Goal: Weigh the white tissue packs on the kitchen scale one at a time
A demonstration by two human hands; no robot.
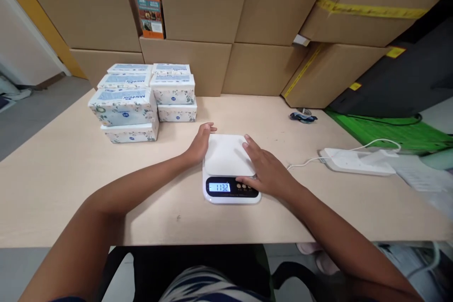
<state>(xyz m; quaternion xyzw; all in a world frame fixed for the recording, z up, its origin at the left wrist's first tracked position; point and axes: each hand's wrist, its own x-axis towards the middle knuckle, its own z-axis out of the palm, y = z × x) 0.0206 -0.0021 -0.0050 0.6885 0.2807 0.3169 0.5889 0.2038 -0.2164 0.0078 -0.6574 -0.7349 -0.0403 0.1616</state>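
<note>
Scale (230, 155): on the table (159, 222), right between the two hands.
Left hand (201, 144): loosely open along the left edge, no pinch that I can see.
Right hand (267, 167): fingers spread over the right edge, thumb by the buttons (244, 186); can't tell if it's pressing.
Readout (219, 187): lit, 113.2ish from here.
Both hands: steadying the scale, imo.
Grip: next move probably needs even pressure each side, minding that thumb.
Tissue packs (123, 112): stacked back left, lol.
</note>
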